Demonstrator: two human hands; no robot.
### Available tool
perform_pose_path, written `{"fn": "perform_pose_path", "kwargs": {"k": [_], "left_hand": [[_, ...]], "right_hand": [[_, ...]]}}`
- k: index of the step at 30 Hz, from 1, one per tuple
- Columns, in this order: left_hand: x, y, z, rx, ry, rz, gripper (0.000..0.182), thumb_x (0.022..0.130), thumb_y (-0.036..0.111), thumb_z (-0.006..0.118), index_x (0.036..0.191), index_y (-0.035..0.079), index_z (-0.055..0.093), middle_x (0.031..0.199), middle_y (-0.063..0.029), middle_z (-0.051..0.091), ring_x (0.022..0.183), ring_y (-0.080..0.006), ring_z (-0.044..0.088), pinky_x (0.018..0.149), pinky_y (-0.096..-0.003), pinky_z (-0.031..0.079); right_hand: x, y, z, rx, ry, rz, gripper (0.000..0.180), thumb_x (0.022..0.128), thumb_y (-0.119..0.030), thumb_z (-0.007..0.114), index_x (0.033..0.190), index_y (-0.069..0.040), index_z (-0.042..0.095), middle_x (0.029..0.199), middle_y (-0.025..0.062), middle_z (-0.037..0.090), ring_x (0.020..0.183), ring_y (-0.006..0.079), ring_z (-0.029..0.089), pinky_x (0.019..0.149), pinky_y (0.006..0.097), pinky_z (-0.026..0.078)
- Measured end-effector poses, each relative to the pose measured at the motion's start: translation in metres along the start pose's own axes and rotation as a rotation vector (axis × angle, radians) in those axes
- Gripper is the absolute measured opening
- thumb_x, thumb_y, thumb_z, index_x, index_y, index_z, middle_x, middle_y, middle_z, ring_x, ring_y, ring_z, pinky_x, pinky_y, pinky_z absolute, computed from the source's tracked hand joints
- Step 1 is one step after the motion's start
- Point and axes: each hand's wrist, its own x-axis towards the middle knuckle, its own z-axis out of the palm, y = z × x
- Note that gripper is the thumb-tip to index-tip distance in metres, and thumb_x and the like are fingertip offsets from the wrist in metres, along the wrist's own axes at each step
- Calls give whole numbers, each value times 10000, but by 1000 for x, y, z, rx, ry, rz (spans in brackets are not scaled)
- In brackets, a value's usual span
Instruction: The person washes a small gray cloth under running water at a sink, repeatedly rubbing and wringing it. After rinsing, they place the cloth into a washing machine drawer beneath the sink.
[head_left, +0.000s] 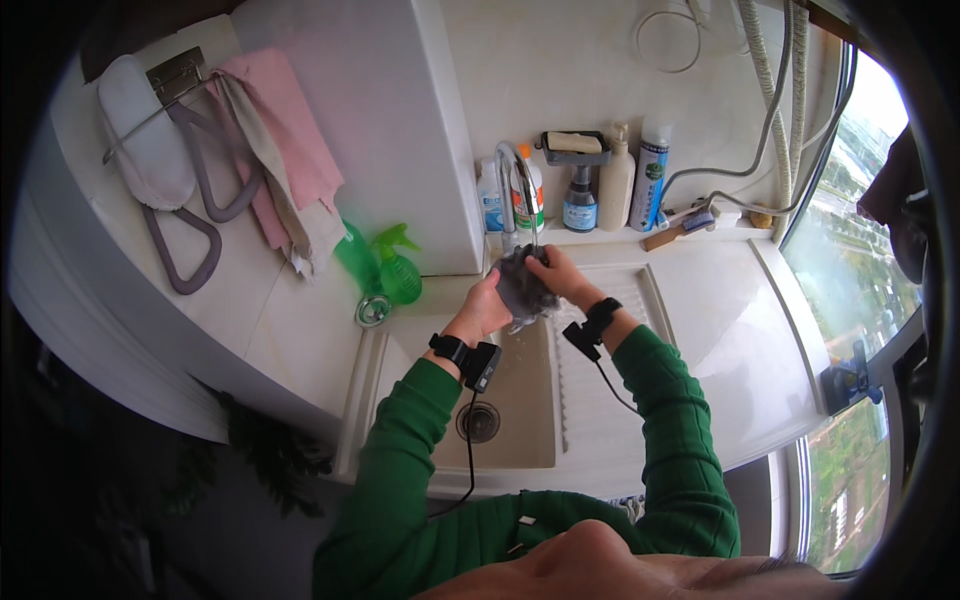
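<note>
Both hands hold up a wet, dark grey cloth-like item (523, 286) under the chrome faucet (507, 169). My left hand (484, 306) grips its left side, with the thumb upward. On the upper right, my right hand (559, 271) pinches the same item. Water runs from the spout onto it and drips off its lower edge. Beneath lies the beige sink basin (517, 390), with a round metal drain (478, 422) near its front. A ribbed washboard slope (604, 300) adjoins the basin on the right. Each wrist wears a black strap with a small cabled device.
Bottles, including a pump bottle (616, 180) and a spray can (649, 176), line the back ledge near a soap dish (574, 148). A wooden-handled brush (679, 229) lies right of them. Green spray bottle (400, 271) stands left. Pink towel (289, 127) hangs on the left wall.
</note>
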Motion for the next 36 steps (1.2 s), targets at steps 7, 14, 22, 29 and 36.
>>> {"fn": "perform_pose_path", "kwargs": {"k": [7, 14, 22, 29, 36], "left_hand": [[-6, -23, 20, -86, -223, 88, 514, 936, 406, 187, 1289, 71, 356, 1328, -87, 379, 1242, -245, 325, 1049, -394, 207], [-16, 6, 8, 141, 32, 13, 481, 904, 364, 419, 1181, -28, 445, 1159, -125, 535, 1080, -236, 509, 971, -381, 352], [-8, 4, 11, 653, 167, 34, 347, 788, 199, 661, 1046, -7, 552, 919, -68, 619, 796, -139, 599, 718, -275, 476], [-5, 6, 4, 804, 104, 275, 256, 776, 35, 597, 1025, -12, 563, 923, -77, 617, 819, -137, 584, 743, -277, 464], [4, -8, -12, 144, 140, 23, 336, 906, 191, 383, 1176, 1, 446, 1178, -105, 520, 1083, -242, 505, 961, -396, 362]], "right_hand": [[-7, 6, 33, -370, 264, 102, 337, 872, -359, 439, 942, -31, 409, 882, 286, 569, 834, 448, 536, 707, 512, 419], [14, 19, -25, 77, -185, 135, 317, 842, -285, 584, 934, 16, 549, 743, 16, 548, 687, 77, 470, 617, 256, 416], [7, -24, -51, -210, -356, 38, 270, 783, -284, 661, 805, -23, 594, 638, 25, 573, 585, 88, 522, 539, 262, 423], [2, 6, -53, -278, -378, 86, 280, 768, -296, 673, 771, -21, 620, 631, 20, 578, 581, 105, 527, 561, 273, 424], [2, 11, -15, 219, -24, 117, 198, 779, -187, 655, 817, -46, 521, 676, 1, 550, 615, 72, 500, 563, 232, 430]]}}
